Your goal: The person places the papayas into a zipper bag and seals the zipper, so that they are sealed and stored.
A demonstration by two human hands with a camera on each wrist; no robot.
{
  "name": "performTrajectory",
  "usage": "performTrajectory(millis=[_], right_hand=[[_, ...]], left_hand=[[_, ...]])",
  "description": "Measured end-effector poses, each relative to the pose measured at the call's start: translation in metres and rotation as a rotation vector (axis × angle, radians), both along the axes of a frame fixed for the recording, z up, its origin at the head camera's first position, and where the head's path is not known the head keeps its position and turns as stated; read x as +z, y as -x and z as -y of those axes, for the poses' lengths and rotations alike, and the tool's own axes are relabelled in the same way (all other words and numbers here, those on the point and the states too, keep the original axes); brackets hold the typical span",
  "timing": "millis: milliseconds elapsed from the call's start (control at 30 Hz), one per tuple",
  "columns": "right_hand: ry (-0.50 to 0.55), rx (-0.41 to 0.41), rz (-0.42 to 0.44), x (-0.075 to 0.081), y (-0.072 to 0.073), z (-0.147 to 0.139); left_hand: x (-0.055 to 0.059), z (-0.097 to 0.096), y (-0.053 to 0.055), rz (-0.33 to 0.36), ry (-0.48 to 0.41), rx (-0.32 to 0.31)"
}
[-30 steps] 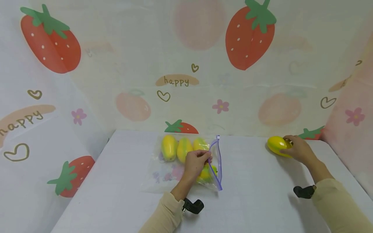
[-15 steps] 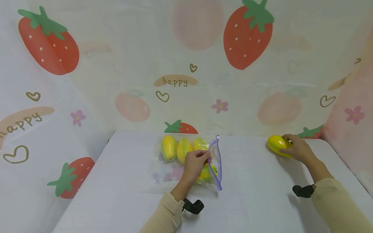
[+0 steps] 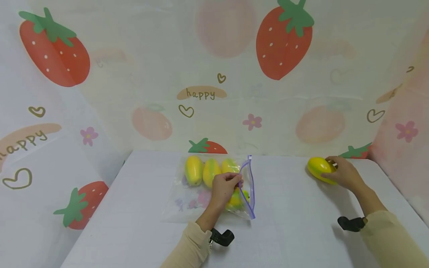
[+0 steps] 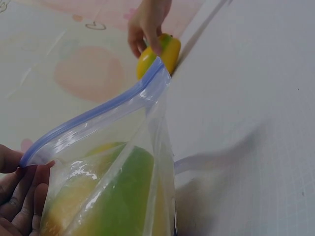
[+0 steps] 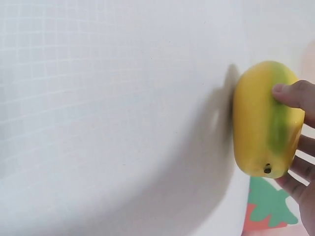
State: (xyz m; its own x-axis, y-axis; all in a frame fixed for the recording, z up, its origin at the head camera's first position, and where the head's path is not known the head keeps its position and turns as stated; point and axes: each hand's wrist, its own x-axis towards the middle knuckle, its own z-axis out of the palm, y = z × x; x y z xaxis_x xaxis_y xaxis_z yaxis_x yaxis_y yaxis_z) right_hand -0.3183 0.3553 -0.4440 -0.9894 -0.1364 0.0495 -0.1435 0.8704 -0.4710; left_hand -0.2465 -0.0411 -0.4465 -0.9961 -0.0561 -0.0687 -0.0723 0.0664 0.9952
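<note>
My left hand [image 3: 223, 188] pinches the purple zip edge of a clear zip bag [image 3: 187, 214], whose mouth gapes toward the right. Inside the bag lie several yellow-and-green papayas [image 3: 194, 170]; the wrist partly hides some of them. In the left wrist view, a papaya [image 4: 123, 191] shows through the plastic close to the mouth. Over at the table's back right, my right hand [image 3: 345, 172] grips another papaya [image 3: 319, 168] from its right side. The right wrist view shows the thumb on the green stripe of this papaya [image 5: 261, 118], with fingers behind it and a dark stem spot at one end.
A white table [image 3: 134, 230] bears everything. Behind it rises a backdrop [image 3: 214, 126] printed with strawberries, flowers and hearts, which also lines both sides. A dark wrist camera [image 3: 222, 237] sits by the left cuff, another wrist camera [image 3: 351, 224] by the right.
My right forearm has shifted very slightly toward me and to the right. Both hands keep the same holds, and the bag and papayas stay where they were.
</note>
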Motion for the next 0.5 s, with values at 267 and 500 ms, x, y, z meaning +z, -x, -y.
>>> performTrajectory(millis=[267, 500], right_hand=[[0.051, 0.002, -0.03, 0.001, -0.013, 0.005], [0.056, 0.027, -0.08, 0.001, -0.022, 0.012]], left_hand=[[0.001, 0.0, -0.001, 0.009, -0.004, -0.006], [0.0, 0.0, 0.0, -0.004, -0.018, -0.006]])
